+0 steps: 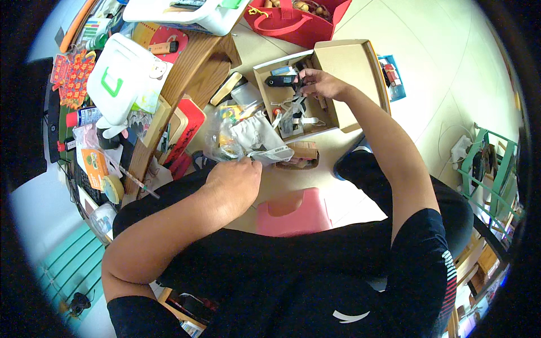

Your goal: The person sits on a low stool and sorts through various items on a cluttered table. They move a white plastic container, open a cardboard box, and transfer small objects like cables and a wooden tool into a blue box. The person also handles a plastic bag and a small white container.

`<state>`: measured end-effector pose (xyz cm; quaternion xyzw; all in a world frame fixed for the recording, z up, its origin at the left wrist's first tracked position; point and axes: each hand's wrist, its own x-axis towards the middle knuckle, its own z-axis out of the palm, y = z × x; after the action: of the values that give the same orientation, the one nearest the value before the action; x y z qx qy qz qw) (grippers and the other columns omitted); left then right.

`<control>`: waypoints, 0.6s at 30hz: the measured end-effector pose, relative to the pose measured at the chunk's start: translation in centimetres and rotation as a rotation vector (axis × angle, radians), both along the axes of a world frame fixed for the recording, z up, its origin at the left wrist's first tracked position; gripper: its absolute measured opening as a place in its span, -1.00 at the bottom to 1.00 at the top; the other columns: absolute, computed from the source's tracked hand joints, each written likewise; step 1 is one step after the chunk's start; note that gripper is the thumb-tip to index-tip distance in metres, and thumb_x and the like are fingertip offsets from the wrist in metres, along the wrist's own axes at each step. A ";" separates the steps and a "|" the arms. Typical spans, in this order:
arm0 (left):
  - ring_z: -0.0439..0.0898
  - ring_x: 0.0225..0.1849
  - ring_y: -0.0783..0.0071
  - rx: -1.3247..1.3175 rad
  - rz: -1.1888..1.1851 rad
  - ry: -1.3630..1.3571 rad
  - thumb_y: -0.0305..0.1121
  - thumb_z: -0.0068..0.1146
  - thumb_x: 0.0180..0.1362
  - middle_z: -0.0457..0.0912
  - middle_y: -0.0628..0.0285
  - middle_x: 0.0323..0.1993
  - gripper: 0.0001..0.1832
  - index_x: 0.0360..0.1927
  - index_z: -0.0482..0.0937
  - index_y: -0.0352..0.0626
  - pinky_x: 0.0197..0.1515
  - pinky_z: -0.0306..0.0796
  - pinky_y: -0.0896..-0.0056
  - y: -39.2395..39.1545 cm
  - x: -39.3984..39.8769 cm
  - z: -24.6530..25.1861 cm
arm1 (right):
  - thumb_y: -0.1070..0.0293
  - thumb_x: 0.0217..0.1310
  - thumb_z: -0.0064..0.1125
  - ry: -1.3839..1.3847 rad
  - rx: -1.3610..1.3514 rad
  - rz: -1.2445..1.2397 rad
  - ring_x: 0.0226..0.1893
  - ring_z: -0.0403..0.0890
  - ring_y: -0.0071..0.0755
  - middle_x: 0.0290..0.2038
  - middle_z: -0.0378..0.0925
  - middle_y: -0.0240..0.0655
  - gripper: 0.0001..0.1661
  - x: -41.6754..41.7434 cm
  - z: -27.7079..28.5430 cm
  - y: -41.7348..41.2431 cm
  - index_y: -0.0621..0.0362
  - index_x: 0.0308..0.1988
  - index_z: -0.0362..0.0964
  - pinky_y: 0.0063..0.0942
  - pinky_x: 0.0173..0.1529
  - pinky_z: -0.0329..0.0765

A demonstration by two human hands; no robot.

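Note:
My left hand is closed on the edge of a clear plastic bag, which holds a white drawstring pouch and colourful packets. My right hand reaches into an open cardboard box on the floor, its fingers around a small dark item that I cannot make out. Beside those fingers lies a black handset with buttons. White cables and small white pieces lie in the lower part of the box. The box's lid is folded back to the right.
A wooden desk with a white lidded tub and clutter stands at left. A red felt bag is beyond the box, a blue tray to its right. A pink plastic stool and small carton are nearer; a green rack stands at right.

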<state>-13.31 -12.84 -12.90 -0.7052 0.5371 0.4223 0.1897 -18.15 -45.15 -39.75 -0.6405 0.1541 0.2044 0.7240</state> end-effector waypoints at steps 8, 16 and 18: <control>0.75 -0.05 -0.10 -0.054 0.006 -0.002 -0.48 0.05 0.30 0.68 -0.09 -0.05 -0.74 0.03 0.52 -0.32 0.00 0.65 -0.04 -0.1 0.1 0.2 | 0.57 0.32 0.24 -0.001 0.536 -0.366 -0.25 0.61 -0.53 -0.01 0.68 -0.38 -0.66 -1.2 2.3 -0.1 -0.12 -0.05 0.35 -0.58 -0.15 0.50; 0.76 -0.08 -0.01 -0.425 0.288 -0.033 -0.23 0.06 0.49 0.68 0.00 -0.12 -0.62 0.17 0.48 -0.35 -0.08 0.64 -0.01 -1.2 1.6 -1.5 | 0.52 0.23 0.08 0.013 1.011 -0.218 -0.35 0.49 -0.48 -0.12 0.54 -0.25 -0.59 -0.7 6.2 0.1 0.03 0.09 0.40 -0.51 -0.15 0.50; 0.77 -0.08 0.07 -0.564 0.764 0.252 -0.16 0.07 0.50 0.69 -0.07 -0.16 -0.47 0.29 0.42 -0.44 -0.11 0.63 0.11 -0.7 2.4 -5.9 | 0.42 0.18 0.11 0.014 1.093 -0.107 -0.31 0.48 -0.42 -0.16 0.51 -0.25 -0.62 0.6 7.1 1.2 0.05 0.04 0.40 -0.46 -0.08 0.50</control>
<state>-10.94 -13.53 -18.79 -0.8191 0.3523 0.3817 -0.2435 -17.58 -43.99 -32.66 -0.1610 0.0627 0.2216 0.9597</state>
